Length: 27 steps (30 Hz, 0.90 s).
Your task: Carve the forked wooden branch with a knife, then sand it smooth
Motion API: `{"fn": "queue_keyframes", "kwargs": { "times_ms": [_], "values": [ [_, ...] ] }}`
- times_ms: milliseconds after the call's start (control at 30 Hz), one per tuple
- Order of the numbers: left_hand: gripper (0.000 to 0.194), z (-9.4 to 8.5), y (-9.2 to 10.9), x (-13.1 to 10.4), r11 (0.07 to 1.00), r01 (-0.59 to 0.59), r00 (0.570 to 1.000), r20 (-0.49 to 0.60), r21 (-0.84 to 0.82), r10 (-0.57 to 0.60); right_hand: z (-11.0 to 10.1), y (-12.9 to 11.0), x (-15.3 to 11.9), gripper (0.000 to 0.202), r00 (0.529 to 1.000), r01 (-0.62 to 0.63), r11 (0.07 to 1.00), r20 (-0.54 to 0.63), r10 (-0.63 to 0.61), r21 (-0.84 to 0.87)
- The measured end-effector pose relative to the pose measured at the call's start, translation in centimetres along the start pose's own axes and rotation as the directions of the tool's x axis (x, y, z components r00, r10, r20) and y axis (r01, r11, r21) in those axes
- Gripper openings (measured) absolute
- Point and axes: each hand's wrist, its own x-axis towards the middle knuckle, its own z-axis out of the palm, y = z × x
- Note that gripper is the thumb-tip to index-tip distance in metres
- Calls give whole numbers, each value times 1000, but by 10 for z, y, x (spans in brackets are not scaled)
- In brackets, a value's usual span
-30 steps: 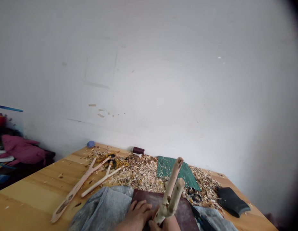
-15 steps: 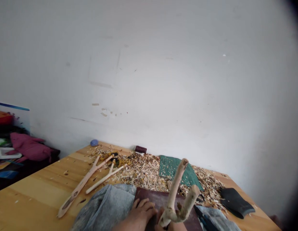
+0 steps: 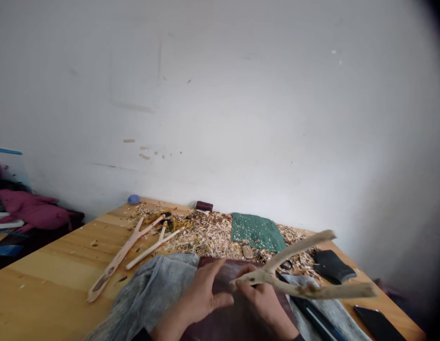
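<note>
My right hand [image 3: 260, 298] is closed round the short end of a forked branch [image 3: 269, 274], whose two prongs point to the right, one above the other. Beside it on the left is my left hand [image 3: 205, 293], thumb and fingers apart and holding nothing. Both hands are over a dark maroon sheet [image 3: 227, 322] that lies on grey denim cloth [image 3: 166, 279]. On the wooden table [image 3: 59, 270], at the left, lie a long peeled forked stick [image 3: 120, 255] and a smaller one [image 3: 152, 248].
Wood shavings [image 3: 209, 237] cover the back of the table, around a green cloth [image 3: 257, 231]. A maroon thread spool [image 3: 204, 206] and blue lump [image 3: 133, 199] sit near the wall. At right are a black piece [image 3: 333, 266], a dark tool [image 3: 317, 319] and a phone [image 3: 378, 323].
The forked branch has tipped from upright to pointing right. My left hand has risen and opened away from the maroon sheet. The view has shifted, and the phone now shows at right.
</note>
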Motion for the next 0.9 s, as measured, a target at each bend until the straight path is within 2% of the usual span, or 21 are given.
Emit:
{"fn": "queue_keyframes", "kwargs": {
  "times_ms": [67,100,167,233,433,667,767,900],
  "values": [
    [71,-5,4,3,967,16,988,-147,-255,-55,0,-8,-3,19,1000,0,970,-7,1,243],
    [66,-6,5,4,934,29,978,-183,-356,-100,0,-11,-4,22,1000,-1,930,-3,2,369],
    [58,-6,5,7,882,73,966,-186,-465,-178,0,-16,-6,27,1000,-21,818,19,12,575],
    [53,-3,6,8,855,83,968,-163,-512,-192,1,-20,-8,31,998,-55,724,53,25,688],
    [58,5,14,3,700,-28,996,-77,-714,-39,2,-22,-12,30,998,-59,573,69,5,817],
    [59,5,15,2,678,-17,1000,-23,-735,1,3,-23,-10,39,990,-92,432,34,139,897],
    [57,4,15,2,690,-21,1000,-19,-724,11,5,-22,-7,45,981,-104,414,26,190,904],
    [60,4,15,2,682,-31,999,-29,-730,15,9,-20,-5,54,974,-120,462,15,226,879]
  ]
}}
